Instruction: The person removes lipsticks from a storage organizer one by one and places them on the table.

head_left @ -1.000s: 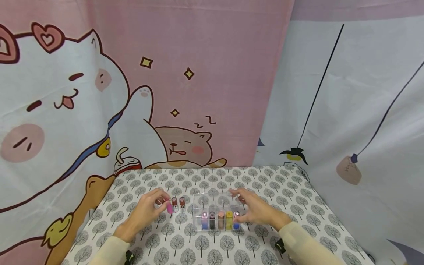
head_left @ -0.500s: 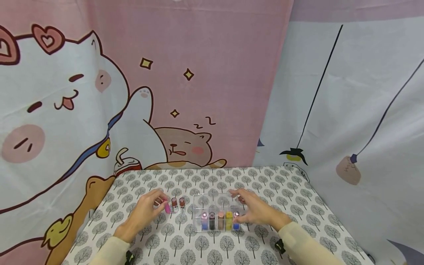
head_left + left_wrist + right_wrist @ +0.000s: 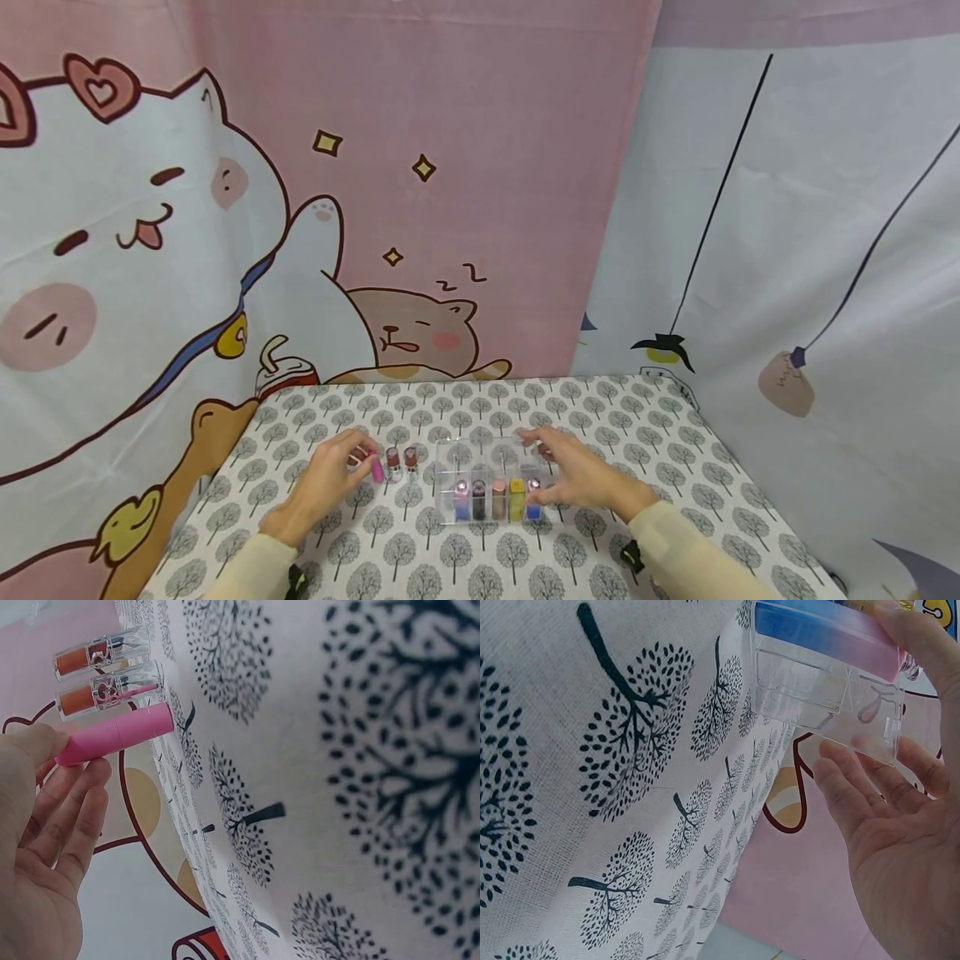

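In the head view my left hand pinches a pink lipstick tube by its upper end, between thumb and fingertips. The tube's lower end is at the patterned cloth. Beside it two clear lip gloss tubes with reddish-brown ends stand upright. On the right, my right hand holds the end of a clear compartment organizer, thumb in front and fingers behind. Several lip tubes stand in its front row, among them a yellow one and a blue-and-pink one near my thumb.
The organizer's back compartments are see-through, showing the cloth's pattern. A tree-print cloth covers the table. Cartoon-printed curtains rise behind the table and along its sides.
My left hand has shifted the pink lipstick tube slightly left, away from the lip gloss tubes, and it leans a little differently. The right hand and organizer have stayed in place.
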`<state>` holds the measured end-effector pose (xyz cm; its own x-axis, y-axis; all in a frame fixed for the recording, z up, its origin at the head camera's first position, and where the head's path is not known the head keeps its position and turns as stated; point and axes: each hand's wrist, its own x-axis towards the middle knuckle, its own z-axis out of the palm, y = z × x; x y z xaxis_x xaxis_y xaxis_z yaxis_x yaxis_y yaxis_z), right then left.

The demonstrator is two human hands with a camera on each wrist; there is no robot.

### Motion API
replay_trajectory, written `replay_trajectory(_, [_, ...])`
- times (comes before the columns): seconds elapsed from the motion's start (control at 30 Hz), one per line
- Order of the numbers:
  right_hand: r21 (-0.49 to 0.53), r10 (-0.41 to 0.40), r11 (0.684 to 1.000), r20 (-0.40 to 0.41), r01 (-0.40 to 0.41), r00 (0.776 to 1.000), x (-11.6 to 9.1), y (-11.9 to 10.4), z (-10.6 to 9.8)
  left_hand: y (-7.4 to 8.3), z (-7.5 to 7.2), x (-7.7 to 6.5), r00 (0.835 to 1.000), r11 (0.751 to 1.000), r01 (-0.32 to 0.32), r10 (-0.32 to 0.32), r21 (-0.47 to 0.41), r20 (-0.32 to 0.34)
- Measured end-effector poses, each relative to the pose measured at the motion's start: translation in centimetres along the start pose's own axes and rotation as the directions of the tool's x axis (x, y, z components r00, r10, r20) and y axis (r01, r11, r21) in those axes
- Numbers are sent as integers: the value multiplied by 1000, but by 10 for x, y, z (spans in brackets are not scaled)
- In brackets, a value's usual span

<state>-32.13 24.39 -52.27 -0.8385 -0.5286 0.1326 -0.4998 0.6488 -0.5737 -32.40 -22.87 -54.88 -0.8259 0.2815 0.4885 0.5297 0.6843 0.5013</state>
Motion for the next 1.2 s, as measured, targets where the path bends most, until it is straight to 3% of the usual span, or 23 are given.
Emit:
replay_trajectory(0.47, [-16,-8,1000,-4,8,1000,0,1,1,0,2,3,1000,1000,11,-10,29,-28])
replay_trajectory(0.87, [5,-3,1000,3,3,1000,1,3,1,1,2,4,999,998,32,-33,49,10])
replay_trajectory(1.2, [-1,-8,1000,4,8,1000,0,3,1,1,1,3,999,990,7,1,138,-52])
